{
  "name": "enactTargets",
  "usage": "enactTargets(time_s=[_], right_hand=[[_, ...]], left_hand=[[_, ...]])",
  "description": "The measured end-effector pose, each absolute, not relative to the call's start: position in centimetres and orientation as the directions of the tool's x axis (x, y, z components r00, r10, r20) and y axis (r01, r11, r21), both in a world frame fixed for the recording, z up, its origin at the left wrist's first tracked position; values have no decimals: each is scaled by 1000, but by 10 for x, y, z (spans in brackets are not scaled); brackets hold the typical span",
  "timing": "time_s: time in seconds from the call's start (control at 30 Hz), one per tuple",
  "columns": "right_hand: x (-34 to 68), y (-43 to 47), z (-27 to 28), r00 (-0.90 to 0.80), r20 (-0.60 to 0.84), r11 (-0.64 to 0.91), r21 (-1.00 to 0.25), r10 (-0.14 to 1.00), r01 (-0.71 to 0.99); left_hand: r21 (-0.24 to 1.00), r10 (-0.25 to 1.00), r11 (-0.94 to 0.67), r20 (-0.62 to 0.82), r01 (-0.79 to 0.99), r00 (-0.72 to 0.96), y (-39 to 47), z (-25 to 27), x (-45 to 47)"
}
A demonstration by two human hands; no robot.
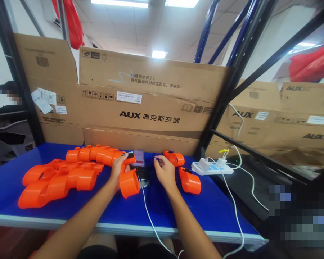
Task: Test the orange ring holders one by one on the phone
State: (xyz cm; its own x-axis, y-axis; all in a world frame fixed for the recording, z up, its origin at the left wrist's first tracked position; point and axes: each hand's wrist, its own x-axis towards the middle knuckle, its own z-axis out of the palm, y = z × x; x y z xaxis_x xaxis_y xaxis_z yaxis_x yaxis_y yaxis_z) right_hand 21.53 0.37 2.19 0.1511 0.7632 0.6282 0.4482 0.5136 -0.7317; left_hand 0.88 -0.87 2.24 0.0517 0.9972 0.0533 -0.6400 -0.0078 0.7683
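My left hand (pixel 119 166) is closed around an orange plastic part (pixel 130 184) with a wide round ring at its lower end and a dark patch on top. To the right of it, my right hand (pixel 164 169) is raised over the table with thumb and fingers pinched together; whatever sits between the fingertips is too small to make out. Between the hands a phone-like screen (pixel 138 157) stands upright, with dark items in front of it. Two similar orange parts with dark pieces on them, one farther back (pixel 175 158) and one nearer (pixel 191 182), lie beyond my right hand.
Rows of orange ringed parts (pixel 58 183) cover the left of the blue table (pixel 118 212). A white power strip (pixel 212 168) with plugs and white cables lies at the right edge. Cardboard (pixel 151 104) walls the back between dark rack posts. A person (pixel 9 97) is at far left.
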Motion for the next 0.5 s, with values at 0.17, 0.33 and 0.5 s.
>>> enactTargets(time_s=[0.17,0.33,0.5], right_hand=[[224,24,17,250,367,381,-924,896,-12],[234,43,25,279,263,351,-872,924,-341],[244,46,26,299,261,363,-856,918,-369]], left_hand=[[777,998,-19,49,-629,31,-6,18,13],[795,999,-12,34,-606,25,0,12,12],[812,998,-39,56,-582,11,-1,11,12]])
